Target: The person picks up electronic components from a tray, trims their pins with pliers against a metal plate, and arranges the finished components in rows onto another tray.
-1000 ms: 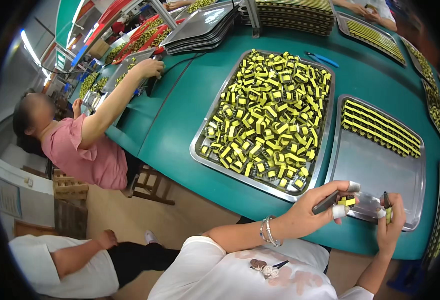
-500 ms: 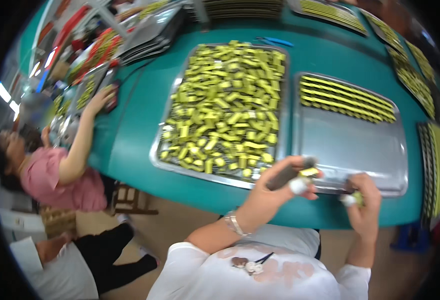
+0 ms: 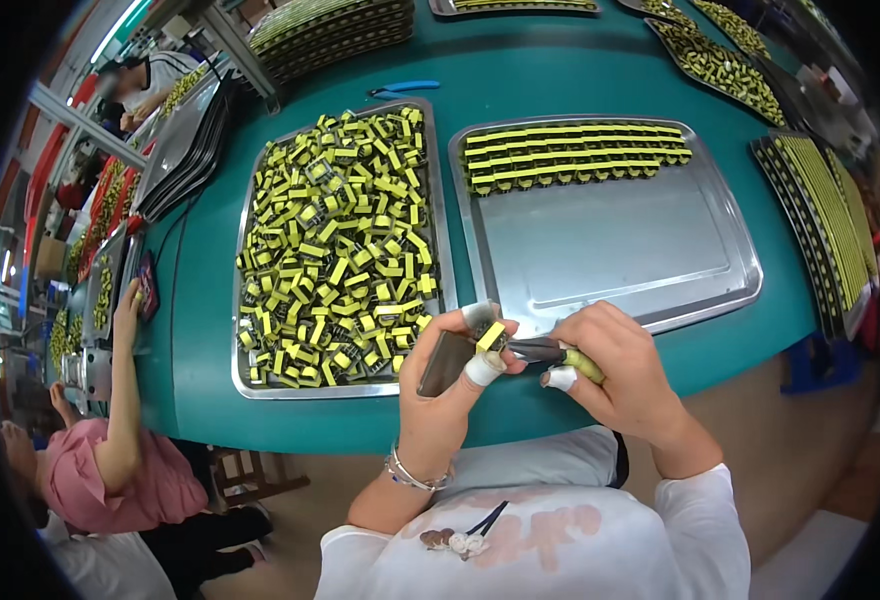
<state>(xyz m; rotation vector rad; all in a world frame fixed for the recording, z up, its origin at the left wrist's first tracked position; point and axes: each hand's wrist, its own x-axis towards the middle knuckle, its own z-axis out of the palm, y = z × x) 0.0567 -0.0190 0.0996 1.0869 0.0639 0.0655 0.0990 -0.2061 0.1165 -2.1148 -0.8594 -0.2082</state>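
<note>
My left hand (image 3: 432, 405), its thumb and a fingertip wrapped in white, pinches a small yellow-taped transformer (image 3: 491, 337) between thumb and finger. A flat dark grey piece (image 3: 444, 364) lies against its palm. My right hand (image 3: 622, 368), thumb also wrapped, is closed on a hand tool (image 3: 538, 350) with dark metal jaws and a yellowish grip. The tool's tip meets or nearly meets the transformer; I cannot tell which. Both hands are at the table's near edge. Loose transformers fill the left metal tray (image 3: 447, 260). Neat rows of them line the far side of the right tray (image 3: 600, 245).
Blue-handled pliers (image 3: 405, 88) lie beyond the left tray on the green table (image 3: 200, 330). Stacked dark trays (image 3: 185, 150) stand far left, more filled trays (image 3: 720, 75) far right. At the left, a person in pink (image 3: 110, 475) reaches onto the table.
The view has swung to the right. My hands have come together, and the tool in my right hand now reaches the transformer in my left.
</note>
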